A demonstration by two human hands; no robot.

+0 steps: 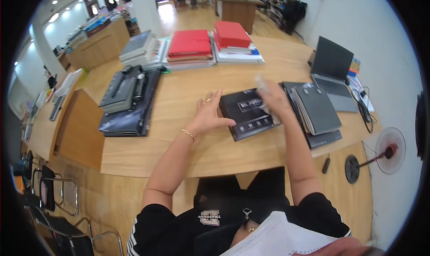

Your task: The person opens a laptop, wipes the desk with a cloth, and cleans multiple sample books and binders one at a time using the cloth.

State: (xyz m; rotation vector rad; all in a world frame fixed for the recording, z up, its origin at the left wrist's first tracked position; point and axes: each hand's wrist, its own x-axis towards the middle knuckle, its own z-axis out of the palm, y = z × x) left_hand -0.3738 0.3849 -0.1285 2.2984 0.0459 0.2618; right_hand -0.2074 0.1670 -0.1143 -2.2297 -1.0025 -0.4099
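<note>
A red folder (pixel 190 43) is at twelve o'clock, an open laptop (pixel 332 58) at two, a fan (pixel 390 150) at three, a black chair (pixel 58 223) at eight.

Black short-sleeve top (pixel 179 227), white stripes (pixel 131 243) down the sleeves. Block-letter patch (pixel 209 217) on chest, small text unreadable. Metal zip pull (pixel 247 212), gold pendant (pixel 251 229), white stitched-edge cloth (pixel 273 233) at neck. Black trousers (pixel 218 188). Left hand (pixel 206 114): gold ring (pixel 207 101), chain bracelet (pixel 188 133) at wrist.
</note>
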